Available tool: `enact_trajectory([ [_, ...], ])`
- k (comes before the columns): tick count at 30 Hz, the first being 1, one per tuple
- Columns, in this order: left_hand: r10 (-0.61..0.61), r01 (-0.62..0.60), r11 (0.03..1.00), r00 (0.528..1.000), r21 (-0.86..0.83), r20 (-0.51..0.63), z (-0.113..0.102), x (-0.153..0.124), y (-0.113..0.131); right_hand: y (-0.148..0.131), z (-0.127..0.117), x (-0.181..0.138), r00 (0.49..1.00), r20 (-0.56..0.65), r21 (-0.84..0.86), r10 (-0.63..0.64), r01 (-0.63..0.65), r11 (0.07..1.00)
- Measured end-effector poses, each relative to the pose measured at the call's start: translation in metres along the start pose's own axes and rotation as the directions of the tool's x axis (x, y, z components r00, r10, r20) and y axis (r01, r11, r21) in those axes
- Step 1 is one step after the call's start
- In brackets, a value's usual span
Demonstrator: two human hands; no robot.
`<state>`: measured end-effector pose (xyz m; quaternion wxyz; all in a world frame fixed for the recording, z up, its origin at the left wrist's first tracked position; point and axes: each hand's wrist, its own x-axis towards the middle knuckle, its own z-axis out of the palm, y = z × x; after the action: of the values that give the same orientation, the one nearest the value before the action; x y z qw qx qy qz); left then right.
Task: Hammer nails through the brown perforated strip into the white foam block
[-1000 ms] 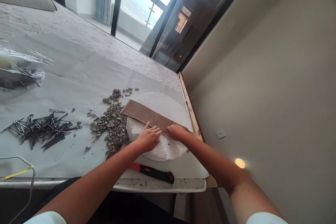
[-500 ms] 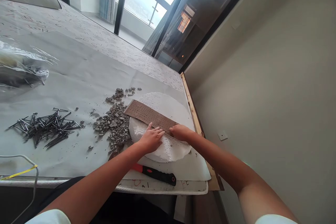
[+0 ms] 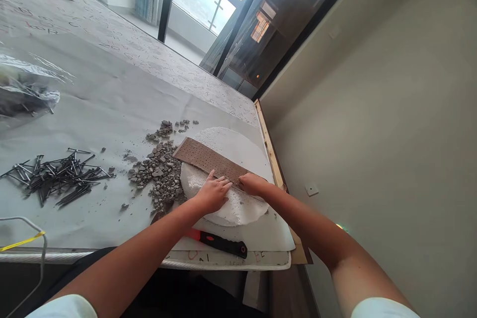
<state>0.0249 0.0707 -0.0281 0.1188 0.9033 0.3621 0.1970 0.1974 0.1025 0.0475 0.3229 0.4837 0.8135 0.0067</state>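
Where hands press: brown perforated strip (image 3: 208,160).

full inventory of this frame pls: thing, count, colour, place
perforated strip: 1, brown, lying across the foam disc, near end under both hands
foam disc: 1, white, right part of the table
rubble pile: 1, grey, left of the disc, touching its edge
nails: 1 loose heap, dark metal, left of the rubble
tool handle: 1, red and black, near table edge, head hidden by the left arm
plastic bag: 1, clear, dark contents, far left
table cover: 1, pale grey, over the table
cable: 1, grey with yellow tape, lower left
wall plate: 1, white, on the right wall
left hand: flat, pressing on the strip and disc
right hand: fingers on the strip's near end
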Motion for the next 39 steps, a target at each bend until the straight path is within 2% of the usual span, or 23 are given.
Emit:
enact_trajectory([
  [15, 0.000, 0.000, 1.000, 1.000, -0.005, -0.018, -0.0005, 0.0005, 0.0008, 0.0002, -0.0071, -0.0026, 0.997, 0.001, -0.031, -0.077, 0.077, 0.997],
  [24, -0.010, 0.010, 1.000, 1.000, -0.011, 0.005, -0.0024, 0.0008, 0.0013, -0.0033, -0.0053, -0.0031, 1.000, -0.010, -0.057, -0.022, 0.021, 0.998],
  [39, 0.002, -0.002, 1.000, 1.000, 0.007, -0.025, 0.0023, 0.0010, -0.0010, -0.0011, 0.0004, -0.0006, 0.997, -0.010, -0.059, -0.082, 0.082, 0.995],
])
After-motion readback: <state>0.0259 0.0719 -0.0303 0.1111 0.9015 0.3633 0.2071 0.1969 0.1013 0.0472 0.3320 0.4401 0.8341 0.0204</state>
